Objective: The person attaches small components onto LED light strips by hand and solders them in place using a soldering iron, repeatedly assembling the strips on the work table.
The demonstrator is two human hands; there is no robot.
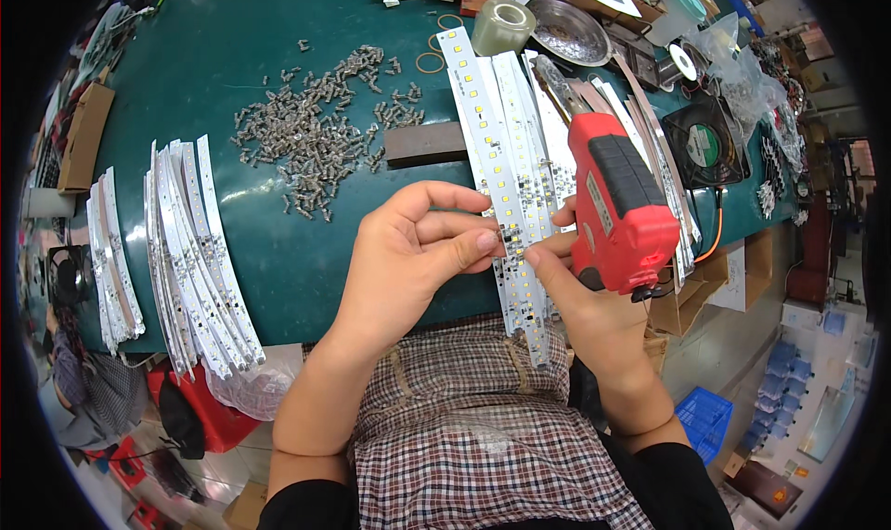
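While the left hand (pixel 408 252) pinched an LED strip (pixel 484 126), thumb against fingers, above more strips (pixel 516 112) on the green table (pixel 297 279), the right hand (pixel 594 321) gripped a red tool (pixel 640 238), thumb at the strip's edge.

by the left edge of my green table (pixel 200 75) i see a brown box (pixel 86 138). toward the right edge sits a black fan (pixel 682 133). a tape roll (pixel 492 36) is beside a round metal dish (pixel 571 36), far from the near edge.

Red/blk tool (pixel 624 198), yel-dotted wht LED strips (pixel 495 159), dk grn tabletop (pixel 306 270), brn/wht plaid apron (pixel 483 428), blue crate (pixel 703 425)
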